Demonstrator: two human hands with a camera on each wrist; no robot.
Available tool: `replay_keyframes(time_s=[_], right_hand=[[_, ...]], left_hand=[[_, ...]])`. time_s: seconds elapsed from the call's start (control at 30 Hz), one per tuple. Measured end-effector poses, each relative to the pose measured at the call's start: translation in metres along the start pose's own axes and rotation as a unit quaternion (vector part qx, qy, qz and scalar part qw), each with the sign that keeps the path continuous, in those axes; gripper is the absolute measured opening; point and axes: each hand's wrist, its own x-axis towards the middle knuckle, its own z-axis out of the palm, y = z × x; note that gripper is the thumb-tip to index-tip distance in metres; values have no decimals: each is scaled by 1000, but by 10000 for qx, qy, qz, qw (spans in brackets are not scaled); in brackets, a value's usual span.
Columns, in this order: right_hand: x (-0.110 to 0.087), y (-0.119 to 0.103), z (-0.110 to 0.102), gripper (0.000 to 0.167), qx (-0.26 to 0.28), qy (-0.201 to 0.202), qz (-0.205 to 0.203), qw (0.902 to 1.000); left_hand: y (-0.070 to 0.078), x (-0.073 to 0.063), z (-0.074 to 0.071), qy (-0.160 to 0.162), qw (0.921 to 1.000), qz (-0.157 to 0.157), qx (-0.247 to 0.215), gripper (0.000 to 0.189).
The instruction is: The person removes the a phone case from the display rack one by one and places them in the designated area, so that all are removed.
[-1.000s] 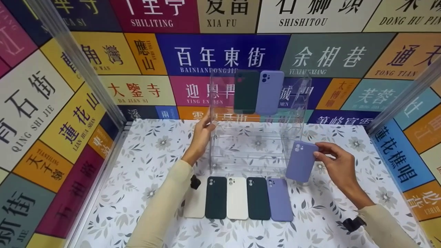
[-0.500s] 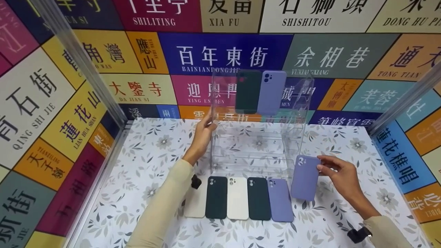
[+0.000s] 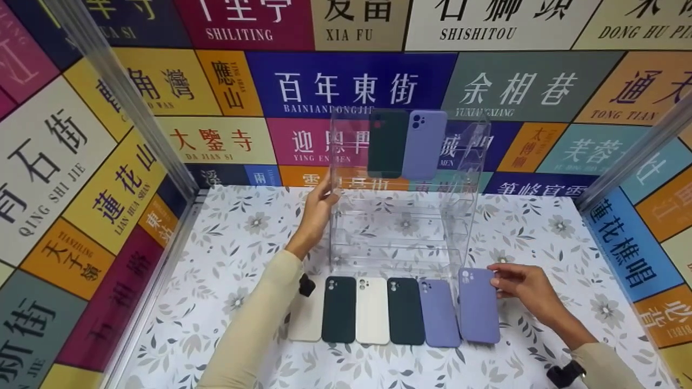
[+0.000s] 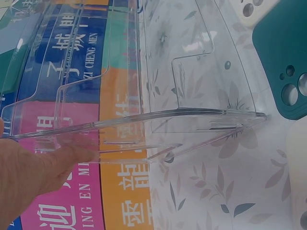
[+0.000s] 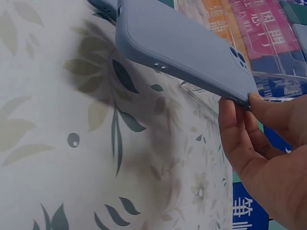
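My right hand (image 3: pixel 527 286) pinches a purple phone case (image 3: pixel 479 305) by its upper right edge, at the right end of a row of cases. The right wrist view shows thumb and fingers on the edge near its camera holes, with a shadow on the cloth below. My left hand (image 3: pixel 315 219) grips the left side of a clear acrylic display rack (image 3: pixel 397 254); the left wrist view shows a finger along its side panel. A dark green case (image 3: pixel 387 145) and another purple case (image 3: pixel 425 145) stand side by side on the rack's top tier.
Before the rack lie a cream case (image 3: pixel 306 319) partly behind the left sleeve, a dark green case (image 3: pixel 339 310), a white case (image 3: pixel 372 312), another dark green case (image 3: pixel 406 312) and a purple case (image 3: pixel 440 313). Sign-printed walls enclose the floral tablecloth (image 3: pixel 227 227).
My right hand has brought the purple case down and toward me from beside the rack to the right end of the row. My left hand stays on the rack.
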Motion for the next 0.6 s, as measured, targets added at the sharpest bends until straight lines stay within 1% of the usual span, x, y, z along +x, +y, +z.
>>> replay_keyframes(time_s=[0.1,0.3,0.6], right_hand=[[1,6,1,42,19,-157,101,9998],[3,12,4,44,108,-343,255,9990],[5,23,7,45,83,-396,399,9984]], left_hand=[[0,0,0,23,10000,1,-30,71],[0,1,0,26,10000,51,-44,71],[0,2,2,123,9999,66,-56,71]])
